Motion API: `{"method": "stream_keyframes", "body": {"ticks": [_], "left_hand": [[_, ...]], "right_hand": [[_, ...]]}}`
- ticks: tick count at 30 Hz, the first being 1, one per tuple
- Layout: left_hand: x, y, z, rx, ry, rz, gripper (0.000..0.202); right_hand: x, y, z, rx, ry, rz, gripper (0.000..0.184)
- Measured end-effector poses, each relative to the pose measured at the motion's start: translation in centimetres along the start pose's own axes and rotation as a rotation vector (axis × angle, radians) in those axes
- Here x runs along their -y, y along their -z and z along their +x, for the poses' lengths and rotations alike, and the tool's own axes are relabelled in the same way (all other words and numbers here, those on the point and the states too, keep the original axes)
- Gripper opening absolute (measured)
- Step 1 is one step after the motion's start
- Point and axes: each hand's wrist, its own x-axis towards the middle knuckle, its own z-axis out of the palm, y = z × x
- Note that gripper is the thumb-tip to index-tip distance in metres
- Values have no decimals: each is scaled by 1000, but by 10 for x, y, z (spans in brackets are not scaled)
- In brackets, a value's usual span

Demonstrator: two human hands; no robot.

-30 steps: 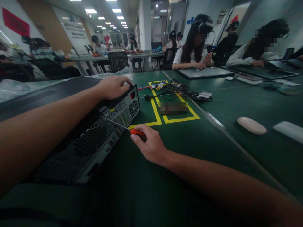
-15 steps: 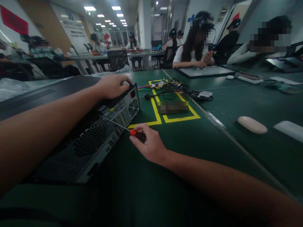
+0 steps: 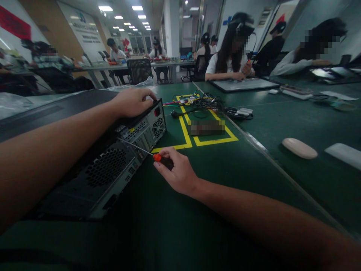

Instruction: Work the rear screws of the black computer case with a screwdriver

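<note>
A black computer tower [image 3: 132, 139] lies on the table at the left, its rear panel with vents and ports facing me. My left hand [image 3: 132, 101] presses on the tower's upper side, with fingers curled at the rear edge. In my right hand [image 3: 177, 169] is a screwdriver [image 3: 157, 157] with an orange and dark handle, gripped between thumb and fingers. Its thin shaft points left to the rear panel, and the tip appears to meet the panel near the honeycomb vent; the exact contact point is too dark to tell.
Beyond the tower lies a tangle of cables [image 3: 207, 103]. Yellow tape [image 3: 217, 141] marks the green table around a blurred-out object [image 3: 207, 127]. A beige mouse-shaped object [image 3: 299, 148] lies at right. Across the table a person [image 3: 225, 67] works over a flat panel [image 3: 248, 85].
Almost nothing differs. The view has shifted very slightly; both hands, the screwdriver and the tower keep their places relative to one another.
</note>
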Motion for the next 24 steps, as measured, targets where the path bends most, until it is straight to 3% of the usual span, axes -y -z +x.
{"method": "stream_keyframes", "body": {"ticks": [9,24], "left_hand": [[10,-7,11,-17,9,-30,60],[9,-8,7,-46,-34,-29,54]], "right_hand": [[-1,-1,0,-6,-2,-11,20],[-2,0,-1,-33,36,-98,23]]}}
